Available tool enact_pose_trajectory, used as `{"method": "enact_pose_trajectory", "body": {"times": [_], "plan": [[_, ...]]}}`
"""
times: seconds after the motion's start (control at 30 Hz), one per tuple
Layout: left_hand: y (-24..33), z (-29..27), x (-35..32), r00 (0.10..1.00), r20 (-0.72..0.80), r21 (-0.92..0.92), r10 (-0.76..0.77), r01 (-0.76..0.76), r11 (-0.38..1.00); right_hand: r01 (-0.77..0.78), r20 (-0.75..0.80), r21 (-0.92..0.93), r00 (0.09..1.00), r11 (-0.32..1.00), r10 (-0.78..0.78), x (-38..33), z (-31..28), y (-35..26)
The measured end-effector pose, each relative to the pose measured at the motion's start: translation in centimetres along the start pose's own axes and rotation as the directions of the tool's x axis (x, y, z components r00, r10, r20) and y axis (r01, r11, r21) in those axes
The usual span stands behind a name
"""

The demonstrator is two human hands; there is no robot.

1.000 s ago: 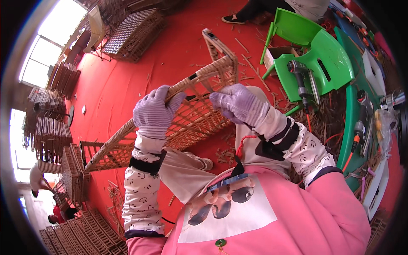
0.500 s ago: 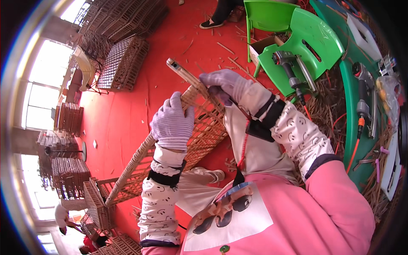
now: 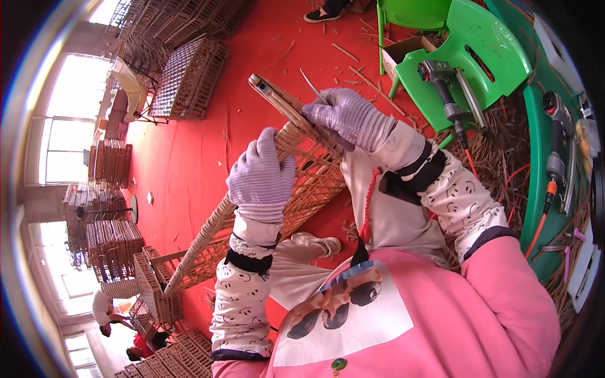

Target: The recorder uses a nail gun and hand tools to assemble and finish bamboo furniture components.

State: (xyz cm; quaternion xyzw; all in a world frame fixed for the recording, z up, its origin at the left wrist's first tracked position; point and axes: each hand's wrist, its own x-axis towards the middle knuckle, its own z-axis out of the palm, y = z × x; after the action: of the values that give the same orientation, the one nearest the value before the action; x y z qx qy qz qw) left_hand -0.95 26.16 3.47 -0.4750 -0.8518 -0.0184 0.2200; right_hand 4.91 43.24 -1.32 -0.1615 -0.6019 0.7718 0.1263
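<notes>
While daylight comes through the windows (image 3: 60, 145) at far left, finished crates (image 3: 110, 242) stand stacked along that wall, and another crate (image 3: 189, 75) lies on the red floor (image 3: 183, 164) further off. Moving right, my left hand (image 3: 259, 176) is clenched around the rail of the wicker frame (image 3: 252, 220), gripping it from above and holding it tilted, with its lower end near the floor and its upper end raised. Woven strips already cover the frame below and beside this grip. At the raised end, the bare rail tip (image 3: 268, 88) projects uncovered. My right hand (image 3: 350, 116) is closed on the rail just below that tip, and a thin strip (image 3: 311, 85) sticks up from between its fingers; I cannot tell whether the strip is pinched or merely passing under the glove. I judge the weaving to be largely complete along the lower body, with the top of the rail yet to be bound. Loose strips and offcuts (image 3: 353, 66) lie scattered on the floor beyond. Further right, a power tool (image 3: 444, 88) rests on a green chair (image 3: 485, 57), well apart from both hands. At far right, a second tool (image 3: 554, 151) lies on a green table (image 3: 535, 208), with dry strips (image 3: 498, 164) heaped between chair and table.
</notes>
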Motion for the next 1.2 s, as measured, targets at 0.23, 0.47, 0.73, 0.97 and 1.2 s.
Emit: {"method": "enact_pose_trajectory", "body": {"times": [0.23, 0.47, 0.73, 0.97, 1.2], "plan": [[0.5, -0.5, -0.7, 0.998, -0.031, -0.098, -0.053, 0.050, 0.994, -0.458, 0.303, 0.129, 0.863, 0.880, 0.404, -1.4, -0.5, -2.8], [0.2, -0.5, -0.6, 1.000, -0.012, -0.205, -0.016, 0.013, 0.979, -0.414, 0.260, 0.275, 0.901, 0.868, 0.347, -2.9, -0.6, -3.0], [-1.4, 0.4, 0.0, 0.997, 0.042, -0.021, 0.072, -0.071, 0.997, -0.024, -0.031, 0.208, 0.999, 0.978, 0.031, -6.2, 2.3, -1.6], [-3.0, -1.3, 0.2, 0.955, 0.246, -0.103, 0.168, -0.146, 0.984, 0.338, -0.043, -0.052, 0.939, 0.940, -0.341, -7.3, 2.4, 1.3], [-3.4, -2.3, 1.0, 0.923, 0.290, -0.442, 0.252, -0.104, 0.891, -0.017, 0.052, 0.065, 0.999, 0.998, 0.013, -7.8, 4.0, 3.2]]}}
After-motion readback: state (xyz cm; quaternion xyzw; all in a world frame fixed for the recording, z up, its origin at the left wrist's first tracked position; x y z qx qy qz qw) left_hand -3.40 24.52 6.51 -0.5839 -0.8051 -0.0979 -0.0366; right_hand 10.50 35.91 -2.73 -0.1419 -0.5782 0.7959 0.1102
